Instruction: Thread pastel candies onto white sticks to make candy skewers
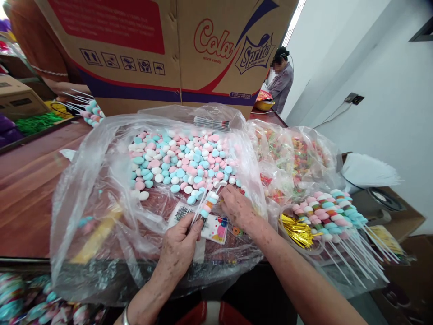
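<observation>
My left hand (pixel 182 239) is closed around the lower part of a candy skewer (pixel 209 205), which has blue, white and orange pieces on it and leans up and away. Thin white sticks (pixel 200 201) show beside the skewer. Just right of its upper end, my right hand (pixel 238 207) is curled with the fingers pressed together; what lies in its fingertips is hidden. Beyond both hands spreads a heap of pink, blue and white candies (pixel 181 164) on a clear plastic sheet (pixel 118 225). Under the hands lie printed cards (pixel 215 229).
A large cardboard box (pixel 135 27) stands behind the heap. Bundled strips (pixel 212 123) lie at its foot. To the right are bagged gummy candies (pixel 287 149), finished candy skewers (pixel 329 210) and gold twist ties (pixel 297 231). Two other people (pixel 282 83) stand farther back.
</observation>
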The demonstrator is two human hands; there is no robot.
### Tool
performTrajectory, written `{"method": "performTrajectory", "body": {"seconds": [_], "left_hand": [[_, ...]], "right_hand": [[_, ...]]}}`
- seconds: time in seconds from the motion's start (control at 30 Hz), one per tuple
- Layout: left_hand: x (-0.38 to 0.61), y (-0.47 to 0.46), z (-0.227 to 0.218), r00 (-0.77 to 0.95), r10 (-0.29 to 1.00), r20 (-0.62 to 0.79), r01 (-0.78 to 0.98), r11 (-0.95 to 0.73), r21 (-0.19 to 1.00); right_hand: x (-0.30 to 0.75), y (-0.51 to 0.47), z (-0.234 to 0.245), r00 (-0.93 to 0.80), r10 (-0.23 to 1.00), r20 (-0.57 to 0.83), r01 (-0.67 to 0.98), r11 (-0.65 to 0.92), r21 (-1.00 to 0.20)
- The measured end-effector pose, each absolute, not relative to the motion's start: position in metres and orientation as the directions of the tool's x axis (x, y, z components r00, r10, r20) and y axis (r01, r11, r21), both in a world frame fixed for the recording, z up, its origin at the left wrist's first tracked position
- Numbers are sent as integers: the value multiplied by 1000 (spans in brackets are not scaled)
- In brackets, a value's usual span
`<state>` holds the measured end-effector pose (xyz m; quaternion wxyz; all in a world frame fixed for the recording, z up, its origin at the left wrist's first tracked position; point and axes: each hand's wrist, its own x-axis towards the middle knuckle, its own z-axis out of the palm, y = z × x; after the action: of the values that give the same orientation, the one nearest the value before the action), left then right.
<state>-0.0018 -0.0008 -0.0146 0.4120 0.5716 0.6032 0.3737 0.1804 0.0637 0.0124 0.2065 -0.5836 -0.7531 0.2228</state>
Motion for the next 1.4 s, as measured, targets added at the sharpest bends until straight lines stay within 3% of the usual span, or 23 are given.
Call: {"method": "performTrajectory", "body": {"seconds": [0.23, 0.47, 0.6, 0.87, 1.13, 1.4], "left_hand": [[0, 0, -8, 44, 998, -41, 400, 20, 916], [3, 0, -8, 44, 999, 11, 462, -30, 886], [3, 1, -11, 41, 999, 15, 493, -33, 869], [3, -1, -9, 33, 999, 20, 485, -34, 874], [4, -1, -7, 39, 999, 10, 499, -28, 866], [3, 0, -12, 37, 999, 10, 495, -26, 868]], "right_hand": [[191, 68, 6, -14, 996, 87, 392, 85, -916], [191, 69, 0, 45, 997, 65, 95, 61, -994], [190, 66, 1, 74, 991, 107, 88, 101, -991], [187, 55, 16, 129, 953, 275, 242, 239, -941], [180, 65, 0, 199, 972, 127, -1, 130, -991], [180, 55, 1, 179, 962, 208, 71, 198, -978]]}}
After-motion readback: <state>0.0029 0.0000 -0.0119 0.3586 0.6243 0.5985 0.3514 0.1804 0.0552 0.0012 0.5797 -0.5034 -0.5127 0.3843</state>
